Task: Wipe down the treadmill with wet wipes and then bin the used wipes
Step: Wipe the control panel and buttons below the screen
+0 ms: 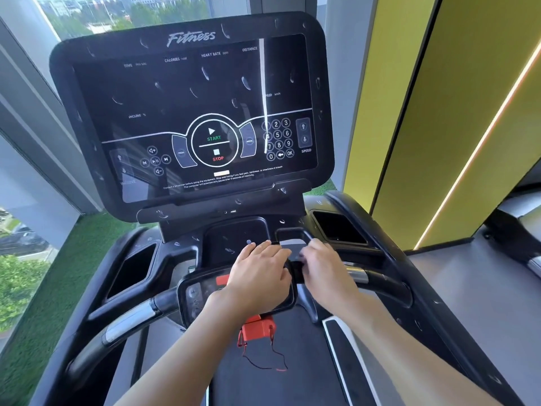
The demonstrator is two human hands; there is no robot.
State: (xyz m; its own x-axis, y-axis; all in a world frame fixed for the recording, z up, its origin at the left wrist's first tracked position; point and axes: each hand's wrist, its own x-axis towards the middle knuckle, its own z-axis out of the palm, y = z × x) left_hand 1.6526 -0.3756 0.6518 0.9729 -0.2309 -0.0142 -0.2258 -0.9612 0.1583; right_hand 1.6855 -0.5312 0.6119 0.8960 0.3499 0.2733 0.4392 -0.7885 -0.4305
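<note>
Left hand (pixel 260 271) and right hand (pixel 325 268) met on a dark pack (pixel 296 272) between them, on the treadmill (pixel 190 112). Grip was blurred and could not be told. Judged step: drawing a wipe. Next move: pull one free.

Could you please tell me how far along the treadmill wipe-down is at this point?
Done: nothing evident; streaks dot the screen. In hand: the left hand and right hand work at a dark item by the lower panel, blurred, no wipe visible. Left: all wiping, then binning; no bin in view.
</note>
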